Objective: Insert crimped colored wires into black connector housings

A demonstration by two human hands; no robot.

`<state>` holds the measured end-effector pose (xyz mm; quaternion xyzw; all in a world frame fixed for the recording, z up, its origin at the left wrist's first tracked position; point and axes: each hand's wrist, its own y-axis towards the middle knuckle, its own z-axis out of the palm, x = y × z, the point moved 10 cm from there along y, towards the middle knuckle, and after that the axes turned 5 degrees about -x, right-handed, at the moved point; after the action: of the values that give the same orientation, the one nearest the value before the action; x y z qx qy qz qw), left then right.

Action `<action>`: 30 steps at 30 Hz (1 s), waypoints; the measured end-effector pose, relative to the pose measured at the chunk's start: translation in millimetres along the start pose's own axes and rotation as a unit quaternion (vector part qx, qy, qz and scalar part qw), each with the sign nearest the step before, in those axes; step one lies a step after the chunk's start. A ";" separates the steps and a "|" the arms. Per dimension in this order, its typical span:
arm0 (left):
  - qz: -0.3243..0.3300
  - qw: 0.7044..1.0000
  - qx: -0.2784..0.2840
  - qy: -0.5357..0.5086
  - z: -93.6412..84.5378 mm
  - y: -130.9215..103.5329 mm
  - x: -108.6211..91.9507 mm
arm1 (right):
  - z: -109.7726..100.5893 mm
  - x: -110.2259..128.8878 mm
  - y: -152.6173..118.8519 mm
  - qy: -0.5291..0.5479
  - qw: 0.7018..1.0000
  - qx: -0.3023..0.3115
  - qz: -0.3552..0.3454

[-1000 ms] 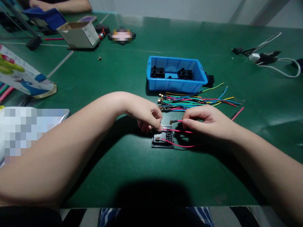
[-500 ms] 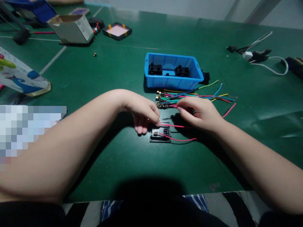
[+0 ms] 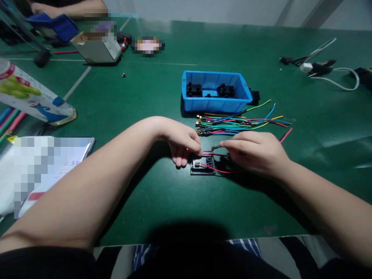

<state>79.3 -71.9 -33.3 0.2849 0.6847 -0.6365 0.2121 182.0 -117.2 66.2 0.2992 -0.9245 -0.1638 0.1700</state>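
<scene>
A black plastic part (image 3: 202, 170) lies flat on the green table, with two red wires (image 3: 223, 171) running from it to the right. My left hand (image 3: 186, 145) has its thumb and forefinger pinched on the upper red wire at the part's top edge; its other fingers hang down beside the part. To the right, my right hand (image 3: 252, 151) pinches a short dark lead with a metal terminal (image 3: 215, 147), whose tip is just above the part's upper right corner. Behind the hands lies a bundle of coloured wires (image 3: 229, 123) with brass terminals at their left ends.
A blue bin (image 3: 216, 104) holding black parts stands behind the wires. At left are a printed can (image 3: 37, 97), a phone (image 3: 58, 170) and a white box (image 3: 101, 48). Cables (image 3: 316, 68) lie at the back right. Another person's forearm (image 3: 81, 8) rests at the back left.
My right hand has moved from the wire bundle toward the black part, now with a terminal lead between its fingertips. My left hand keeps its pinch by the part. The view has shifted slightly.
</scene>
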 end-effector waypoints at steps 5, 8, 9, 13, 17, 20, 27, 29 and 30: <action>-0.010 1.000 -0.001 -0.013 -1.2 1.8 3.9 | 3.5 -8.3 -3.7 0.029 0.999 0.002 0.028; -0.003 1.000 0.003 -0.011 -0.4 3.0 3.3 | 7.9 -5.3 -4.9 0.030 0.999 0.012 0.013; -0.006 1.000 0.003 -0.013 -0.3 3.1 3.7 | 8.8 -4.1 -5.7 0.025 1.000 0.014 0.006; -0.023 0.999 -0.007 -0.034 -2.0 2.3 5.3 | 12.0 7.5 -8.9 0.010 0.998 0.023 -0.053; -0.015 0.999 -0.002 -0.035 -1.7 1.7 4.9 | 10.5 15.2 -9.3 0.003 0.995 0.016 -0.094; -0.015 0.999 0.000 -0.039 -1.1 2.3 6.2 | 12.0 12.7 -8.5 0.010 0.996 0.035 -0.081; -0.013 0.999 0.001 -0.033 -2.0 3.4 6.9 | 9.1 22.5 -9.6 0.015 0.992 0.041 -0.119; -0.005 1.000 0.004 -0.025 -2.2 3.4 6.2 | 10.5 22.6 -9.5 0.019 0.992 0.045 -0.120; -0.002 1.000 0.005 -0.023 -2.3 3.4 5.9 | 10.6 22.4 -9.2 0.024 0.992 0.043 -0.120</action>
<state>77.4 -68.8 -39.5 0.2705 0.6767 -0.6467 0.2250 165.1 -135.8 57.9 0.4190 -0.8836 -0.1360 0.1587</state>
